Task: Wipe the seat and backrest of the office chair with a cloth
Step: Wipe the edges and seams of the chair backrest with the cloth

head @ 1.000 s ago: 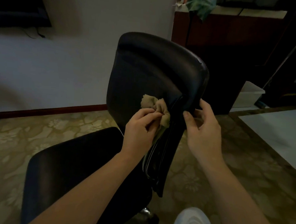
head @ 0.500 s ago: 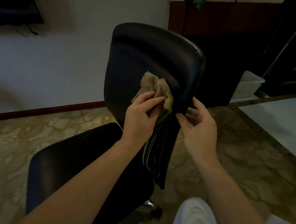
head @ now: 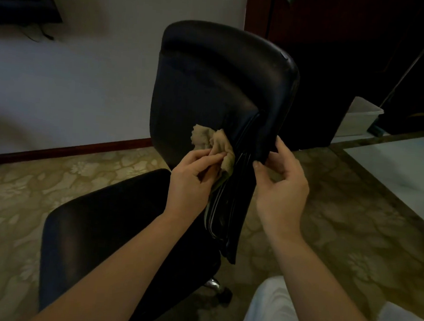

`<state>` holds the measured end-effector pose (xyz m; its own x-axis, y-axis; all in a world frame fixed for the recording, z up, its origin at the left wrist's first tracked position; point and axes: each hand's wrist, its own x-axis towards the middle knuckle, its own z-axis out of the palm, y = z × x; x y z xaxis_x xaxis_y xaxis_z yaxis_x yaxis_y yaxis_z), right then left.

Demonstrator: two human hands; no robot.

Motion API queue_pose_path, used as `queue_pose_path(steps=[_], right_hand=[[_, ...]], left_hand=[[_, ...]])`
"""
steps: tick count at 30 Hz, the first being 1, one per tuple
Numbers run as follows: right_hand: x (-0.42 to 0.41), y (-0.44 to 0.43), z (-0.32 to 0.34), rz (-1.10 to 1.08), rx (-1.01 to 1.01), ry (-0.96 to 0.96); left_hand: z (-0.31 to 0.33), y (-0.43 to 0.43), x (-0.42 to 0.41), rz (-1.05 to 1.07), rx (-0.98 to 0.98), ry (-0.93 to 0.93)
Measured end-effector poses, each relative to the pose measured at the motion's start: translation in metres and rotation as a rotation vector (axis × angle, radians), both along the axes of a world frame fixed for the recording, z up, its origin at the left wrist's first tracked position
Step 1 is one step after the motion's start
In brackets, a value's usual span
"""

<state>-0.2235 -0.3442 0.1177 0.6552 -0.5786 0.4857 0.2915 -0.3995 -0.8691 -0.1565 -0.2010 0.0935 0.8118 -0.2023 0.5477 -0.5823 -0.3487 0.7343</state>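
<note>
Backrest (head: 218, 86) wipe underway. Left hand (head: 192, 181) pinches crumpled cloth (head: 213, 145) against backrest side edge; right hand (head: 282, 189) grips rear edge, steadying. Seat (head: 107, 223) likely next: lower cloth, sweep.

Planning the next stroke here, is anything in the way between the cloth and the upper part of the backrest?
Nothing visible. The left hand holds the cloth against the backrest front face, and the face above it is bare. The right hand holds the backrest's side edge, beside the cloth, not above it.
</note>
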Motion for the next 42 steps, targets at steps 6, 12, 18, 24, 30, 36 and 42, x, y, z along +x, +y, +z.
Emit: queue_pose_path(steps=[6, 12, 18, 24, 30, 36, 42], right_hand=[[-0.002, 0.002, 0.001, 0.019, 0.020, -0.001], [0.002, 0.000, 0.011, -0.011, 0.078, 0.032], [0.005, 0.003, 0.017, -0.012, 0.128, 0.052], [0.007, 0.007, 0.015, -0.053, 0.080, 0.047], [0.005, 0.004, 0.016, -0.038, 0.020, 0.084], [0.001, -0.009, 0.023, 0.033, 0.044, 0.195], [-0.001, -0.029, 0.058, 0.314, 0.495, 0.345]], left_hand=[[0.006, -0.001, -0.007, -0.007, -0.054, 0.099], [0.016, -0.007, -0.007, 0.018, -0.085, 0.126], [0.016, -0.016, -0.003, 0.057, -0.080, 0.082], [0.008, -0.015, -0.004, 0.087, -0.079, 0.038], [0.004, -0.003, -0.007, 0.083, 0.012, 0.061], [0.031, 0.000, -0.001, 0.045, 0.002, -0.021], [0.060, -0.017, 0.008, -0.018, 0.047, -0.072]])
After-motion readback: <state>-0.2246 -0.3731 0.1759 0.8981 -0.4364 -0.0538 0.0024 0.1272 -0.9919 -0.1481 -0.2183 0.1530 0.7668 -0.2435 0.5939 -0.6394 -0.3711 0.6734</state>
